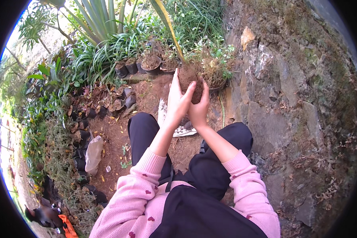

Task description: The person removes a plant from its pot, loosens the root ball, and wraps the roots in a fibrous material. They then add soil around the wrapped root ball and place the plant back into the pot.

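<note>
A brown, fibrous root ball (189, 81) is held up in front of me between both hands. From its top rises a long, stiff green leaf with yellow edges (171, 29), like a snake plant's. My left hand (177, 99) cups the root ball's left side, fingers pointing up. On the right side my right hand (199, 110) wraps round it, its fingers curled at the edge. The two palms come close together below the ball. Under my hands, on the ground between my knees, lies a white sheet or sack (184, 131) with dark crumbs of soil on it.
Several black pots (150, 65) with dry plants line the bed ahead. Black planting bags (82, 137) edge the left side, near a pale plastic bag (94, 154). A rough stone wall (281, 107) rises close on my right. At lower left is an orange item (68, 228).
</note>
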Motion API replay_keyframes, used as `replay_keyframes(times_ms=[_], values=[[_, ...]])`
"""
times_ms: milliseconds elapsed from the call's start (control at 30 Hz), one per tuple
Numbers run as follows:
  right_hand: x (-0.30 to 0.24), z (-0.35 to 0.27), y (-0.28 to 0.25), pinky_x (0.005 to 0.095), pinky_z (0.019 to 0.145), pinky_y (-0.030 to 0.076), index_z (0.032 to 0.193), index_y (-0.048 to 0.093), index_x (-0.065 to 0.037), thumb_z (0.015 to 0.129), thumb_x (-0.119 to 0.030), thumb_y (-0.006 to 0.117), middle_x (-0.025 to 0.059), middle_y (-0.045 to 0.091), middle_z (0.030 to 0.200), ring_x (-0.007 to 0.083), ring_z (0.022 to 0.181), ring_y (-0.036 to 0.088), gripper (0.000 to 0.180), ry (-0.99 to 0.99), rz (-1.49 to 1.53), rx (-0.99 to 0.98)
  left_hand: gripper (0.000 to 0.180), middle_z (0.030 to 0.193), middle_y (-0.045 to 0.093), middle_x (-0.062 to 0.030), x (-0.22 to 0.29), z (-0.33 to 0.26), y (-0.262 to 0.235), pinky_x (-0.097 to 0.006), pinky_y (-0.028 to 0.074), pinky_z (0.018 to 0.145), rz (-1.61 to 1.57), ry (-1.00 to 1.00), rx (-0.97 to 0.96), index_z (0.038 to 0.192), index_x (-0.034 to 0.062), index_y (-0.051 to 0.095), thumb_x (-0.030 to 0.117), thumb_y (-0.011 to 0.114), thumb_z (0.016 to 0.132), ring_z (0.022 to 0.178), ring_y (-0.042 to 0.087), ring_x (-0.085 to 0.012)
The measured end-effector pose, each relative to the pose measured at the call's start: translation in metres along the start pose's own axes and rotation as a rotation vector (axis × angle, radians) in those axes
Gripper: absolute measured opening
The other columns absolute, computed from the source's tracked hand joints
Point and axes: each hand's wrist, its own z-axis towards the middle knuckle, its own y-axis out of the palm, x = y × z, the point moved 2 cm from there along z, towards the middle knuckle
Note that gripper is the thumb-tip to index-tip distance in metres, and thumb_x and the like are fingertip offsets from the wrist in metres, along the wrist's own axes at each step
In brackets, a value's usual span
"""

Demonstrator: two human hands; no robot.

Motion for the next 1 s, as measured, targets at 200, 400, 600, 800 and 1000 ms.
replay_keyframes(times_ms=[200, 400, 600, 800, 1000], values=[[0.009, 0.009, -0.005, 0.0355, 0.096, 0.042, 0.139, 0.028, -0.001, 0.077, -0.034, 0.074, 0.0159, 0.049, 0.125, 0.0234, 0.114, 0.051, 0.084, -0.007, 0.221, -0.131, 0.045, 0.106, 0.064, -0.0104, -0.004, 0.025, -0.007, -0.028, 0.048, 0.084, -0.362, -0.252, -0.125, 0.122, -0.0017, 0.052, 0.019, 0.067, 0.084, 0.093, 0.06, -0.0133], [0.016, 0.019, -0.001, 0.0364, 0.1, 0.039, 0.142, 0.022, -0.002, 0.077, -0.031, 0.073, 0.0167, 0.047, 0.129, 0.0255, 0.118, 0.049, 0.088, -0.068, 0.17, -0.178, 0.038, 0.104, 0.063, -0.0089, -0.018, 0.035, -0.02, -0.03, 0.049, 0.082, -0.498, -0.326, -0.222, 0.112, -0.0015, 0.056, 0.023, 0.066, 0.085, 0.091, 0.061, -0.0152], [0.018, 0.025, 0.0, 0.0337, 0.104, 0.033, 0.14, 0.032, 0.0, 0.079, -0.028, 0.069, 0.0157, 0.042, 0.136, 0.0225, 0.125, 0.04, 0.076, -0.01, 0.156, -0.387, 0.051, 0.113, 0.058, -0.0114, -0.021, 0.036, -0.03, -0.03, 0.044, 0.089, -0.408, -0.416, -0.359, 0.12, -0.0012, 0.05, 0.041, 0.056, 0.091, 0.101, 0.056, -0.0163], [0.045, 0.033, -0.005, 0.0328, 0.103, 0.033, 0.13, 0.044, 0.002, 0.078, -0.025, 0.071, 0.0124, 0.051, 0.125, 0.021, 0.119, 0.047, 0.064, -0.027, 0.12, -0.376, 0.056, 0.129, 0.044, -0.0154, -0.017, 0.035, -0.013, -0.035, 0.035, 0.099, -0.349, -0.463, -0.167, 0.128, 0.0012, 0.043, 0.046, 0.048, 0.093, 0.116, 0.045, -0.0239], [0.034, 0.028, 0.0, 0.035, 0.105, 0.03, 0.138, 0.03, -0.001, 0.078, -0.026, 0.072, 0.0121, 0.044, 0.132, 0.0209, 0.124, 0.04, 0.078, 0.278, 0.446, -0.586, 0.049, 0.117, 0.057, -0.0124, -0.04, 0.032, -0.017, -0.035, 0.041, 0.094, -0.529, -0.363, -0.158, 0.122, 0.0018, 0.048, 0.044, 0.039, 0.097, 0.108, 0.054, -0.0226]])
